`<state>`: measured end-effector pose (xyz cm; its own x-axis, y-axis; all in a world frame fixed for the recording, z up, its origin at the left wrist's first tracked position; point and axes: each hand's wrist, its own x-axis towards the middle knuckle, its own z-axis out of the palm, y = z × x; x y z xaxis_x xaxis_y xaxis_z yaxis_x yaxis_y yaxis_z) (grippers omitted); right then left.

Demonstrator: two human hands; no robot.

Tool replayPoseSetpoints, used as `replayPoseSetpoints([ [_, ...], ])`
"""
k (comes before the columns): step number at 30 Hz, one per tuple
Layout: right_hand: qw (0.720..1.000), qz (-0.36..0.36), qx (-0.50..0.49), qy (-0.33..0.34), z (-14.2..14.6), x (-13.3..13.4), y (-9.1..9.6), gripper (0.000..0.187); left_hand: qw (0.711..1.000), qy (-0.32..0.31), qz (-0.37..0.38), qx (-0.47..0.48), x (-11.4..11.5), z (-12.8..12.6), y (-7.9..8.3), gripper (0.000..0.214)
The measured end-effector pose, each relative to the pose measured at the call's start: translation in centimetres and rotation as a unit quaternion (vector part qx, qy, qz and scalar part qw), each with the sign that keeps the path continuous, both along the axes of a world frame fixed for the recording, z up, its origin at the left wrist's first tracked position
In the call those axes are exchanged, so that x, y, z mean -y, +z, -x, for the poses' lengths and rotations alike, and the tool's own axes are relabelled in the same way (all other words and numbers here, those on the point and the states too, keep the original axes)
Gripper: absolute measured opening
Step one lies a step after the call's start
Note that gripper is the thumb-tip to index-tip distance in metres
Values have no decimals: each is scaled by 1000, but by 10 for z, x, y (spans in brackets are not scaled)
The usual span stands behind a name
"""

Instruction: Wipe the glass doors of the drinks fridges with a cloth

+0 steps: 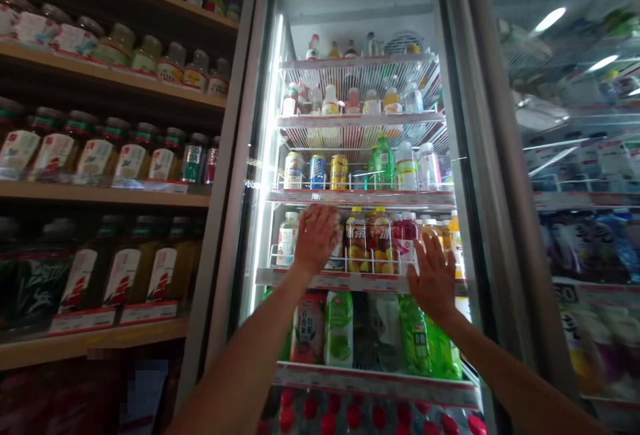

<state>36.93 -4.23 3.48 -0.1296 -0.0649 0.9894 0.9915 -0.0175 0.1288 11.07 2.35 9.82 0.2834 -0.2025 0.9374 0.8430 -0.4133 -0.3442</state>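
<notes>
Hands are seen raised flat toward the lit cooler [231, 155], both with fingers spread and nothing grasped. The left hand [315, 238] is held open in front of the bottle shelf [350, 281]. It sits between a white bottle [287, 238] on its left and two yellow-capped fruit bottles [370, 241] on its right, and whatever stands behind the palm is mostly hidden. The right hand [434, 278] is likewise opened and placed lower, over the shelf's front edge. It is just beside a red bottle [407, 238] and below the orange bottles [453, 231]. Whether the palms are touching bottles or a glass pane in front of them cannot be told. Cans [316, 171] are ranged on the level above and green bottles [340, 328] on the one below. Jars [130, 158] are lined on wooden shelves [100, 198] to the left.

The step in hand is judged to be a reach at this row, with no grip yet made. For one of these bottles to be taken, fingers would have to be curled round its body. It would then have to be lifted clear of the low wire rail at the front. As the row is closely packed, neighbouring bottles could be knocked.
</notes>
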Motion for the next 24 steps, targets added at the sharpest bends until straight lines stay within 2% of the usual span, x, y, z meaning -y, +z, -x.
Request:
replayPoseSetpoints([
  [3, 1000, 4, -1, -6, 0, 0, -2, 58, 983, 9, 36, 182, -8, 38, 6, 52],
  [5, 1000, 13, -1, -11, -1, 1, -2, 59, 971, 12, 55, 231, -9, 45, 3, 53],
  [7, 1000, 17, 7, -17, 0, 3, 0, 59, 982, 10, 53, 179, -4, 30, -4, 53],
  [9, 999, 21, 35, -24, 4, 5, 8, 59, 996, 2, 32, 81, 2, 3, -14, 51],
  [12, 996, 23, 84, -25, 19, 4, 30, 58, 999, -11, 11, -37, 11, -33, -23, 51],
  [14, 994, 23, 101, -18, 31, 0, 46, 56, 998, -15, 9, -67, 11, -36, -22, 50],
  [16, 993, 31, 114, -7, 42, -7, 58, 53, 999, -12, 13, -37, 6, -20, -16, 48],
  [20, 992, 50, 117, 12, 53, -18, 63, 54, 985, 8, 44, 164, -5, 27, 0, 50],
  [22, 992, 48, 112, 15, 54, -19, 61, 53, 975, 13, 53, 214, -6, 32, 2, 52],
  [24, 993, 46, 109, 16, 53, -19, 60, 52, 982, 14, 49, 183, -1, 18, -4, 53],
])
